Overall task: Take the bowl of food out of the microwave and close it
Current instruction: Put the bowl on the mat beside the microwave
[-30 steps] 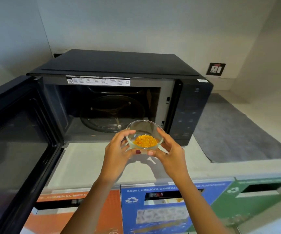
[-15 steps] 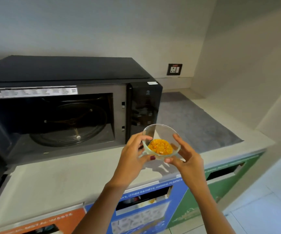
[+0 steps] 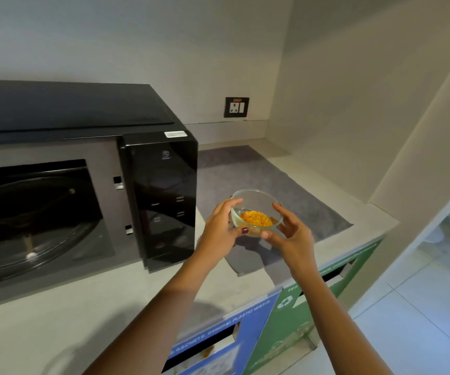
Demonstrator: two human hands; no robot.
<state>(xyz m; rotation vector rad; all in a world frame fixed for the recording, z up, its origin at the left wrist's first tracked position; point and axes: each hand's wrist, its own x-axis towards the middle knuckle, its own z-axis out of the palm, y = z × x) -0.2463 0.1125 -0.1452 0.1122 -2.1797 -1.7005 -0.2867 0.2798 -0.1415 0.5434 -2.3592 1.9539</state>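
clear glass bowl point(image 3: 256, 201) with orange-yellow food point(image 3: 255, 219); glossy black microwave point(image 3: 161, 190); grey mat point(image 3: 272, 185) on pale beige worktop point(image 3: 83, 307); blue bin front point(image 3: 218, 339) beside green bin front point(image 3: 294, 320).

I count two hands, the left hand point(image 3: 219, 231) and the right hand point(image 3: 290, 234), around one glass bowl point(image 3: 256, 209) with one heap of yellow food point(image 3: 255, 218). One microwave point(image 3: 83, 169) sits on one worktop point(image 3: 83, 307). One grey mat point(image 3: 259, 185), one wall socket point(image 3: 236, 107), two bin fronts: one blue point(image 3: 218, 345), one green point(image 3: 299, 326).
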